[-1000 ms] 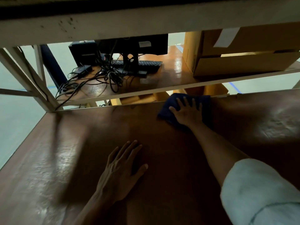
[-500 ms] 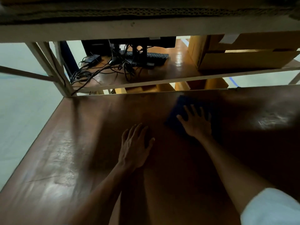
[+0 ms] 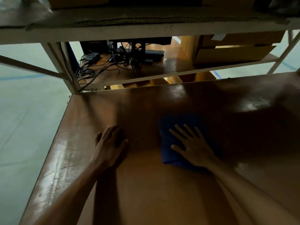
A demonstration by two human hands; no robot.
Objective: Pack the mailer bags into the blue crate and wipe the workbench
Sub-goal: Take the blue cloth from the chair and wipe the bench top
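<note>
Blue cloth [image 3: 177,122] pinned flat on the workbench [image 3: 146,192] under spread right hand [image 3: 193,150]; left hand [image 3: 110,143] flat beside it, holding nothing. Wiping step, by the look. Next: firm strokes over unwiped patches. No bags or crate visible.

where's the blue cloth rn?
In the head view, the blue cloth lies flat on the brown workbench, right of centre, under the spread right hand. The left hand rests flat on bare wood to its left.
</note>
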